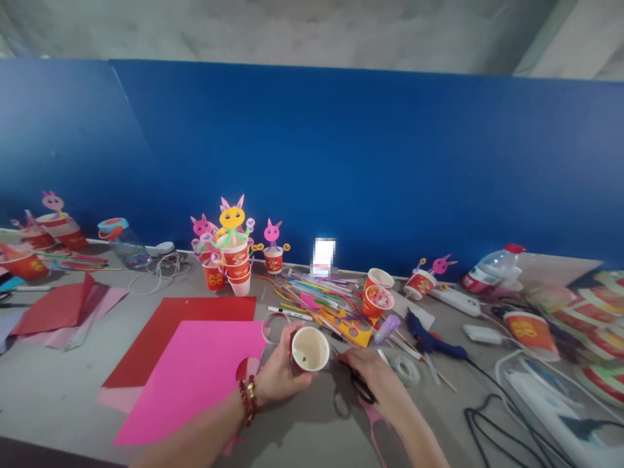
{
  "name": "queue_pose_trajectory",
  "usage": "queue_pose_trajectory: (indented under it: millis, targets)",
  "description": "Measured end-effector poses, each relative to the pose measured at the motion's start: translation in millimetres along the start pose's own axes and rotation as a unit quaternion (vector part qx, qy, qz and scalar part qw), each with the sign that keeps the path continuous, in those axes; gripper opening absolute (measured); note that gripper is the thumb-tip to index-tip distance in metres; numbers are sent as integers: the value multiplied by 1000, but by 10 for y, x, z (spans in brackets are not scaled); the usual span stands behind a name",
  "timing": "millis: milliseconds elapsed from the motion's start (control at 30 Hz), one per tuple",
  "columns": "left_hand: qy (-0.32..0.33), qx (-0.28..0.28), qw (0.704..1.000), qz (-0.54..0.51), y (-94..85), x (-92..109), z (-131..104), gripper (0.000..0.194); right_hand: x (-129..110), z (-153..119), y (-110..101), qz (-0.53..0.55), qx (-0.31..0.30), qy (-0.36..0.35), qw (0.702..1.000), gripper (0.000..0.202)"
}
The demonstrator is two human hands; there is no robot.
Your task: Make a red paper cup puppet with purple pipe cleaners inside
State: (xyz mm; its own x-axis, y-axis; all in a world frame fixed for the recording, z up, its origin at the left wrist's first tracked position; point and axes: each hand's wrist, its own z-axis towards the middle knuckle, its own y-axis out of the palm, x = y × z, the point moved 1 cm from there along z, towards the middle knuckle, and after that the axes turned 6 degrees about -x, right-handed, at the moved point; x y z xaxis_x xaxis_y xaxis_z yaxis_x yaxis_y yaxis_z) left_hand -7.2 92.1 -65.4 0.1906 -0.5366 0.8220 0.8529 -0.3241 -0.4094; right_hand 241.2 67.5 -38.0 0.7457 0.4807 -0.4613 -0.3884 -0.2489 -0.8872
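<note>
My left hand [283, 370] is wrapped round a paper cup [311, 350], its open mouth turned up toward me and small dark marks showing inside. To the right of the cup, my right hand [373, 374] is closed on a pair of black-handled scissors [362, 389]. Their blades are mostly hidden by the fingers. Pink paper scraps [373, 416] lie under my right wrist. Left of my left hand are a bright pink paper sheet [195, 377] with a round cut-out and a red sheet [205, 309].
Behind my hands lie many pipe cleaners [316, 289] and a yellow cut sheet [358, 331]. Stacked cup figures [236, 253] stand against the blue partition [312, 162]. To the right are a tape roll [405, 369], a blue glue gun [431, 338], cables [492, 416] and a bottle [494, 270].
</note>
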Motion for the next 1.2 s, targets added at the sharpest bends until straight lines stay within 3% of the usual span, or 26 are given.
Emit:
queue_pose_trajectory:
  millis: [167,333,500,700,967,1200]
  targets:
    - [-73,-1,996,49,-111,59,60,74,107,-90,113,20,-7,17,1000,46]
    - [-113,-15,988,100,-197,2,-46,70,210,-138,204,35,47,-9,998,53]
    - [-108,18,989,104,-231,-60,-173,71,122,-107,187,53,93,-21,994,45]
    - [-110,59,989,85,-257,23,-188,75,98,-66,200,49,133,-13,990,29]
    - [-126,14,984,125,-169,-88,-206,76,134,-50,240,60,150,-22,987,23]
    - [-57,43,979,189,-214,-234,-117,78,112,-40,244,74,138,-1,988,25]
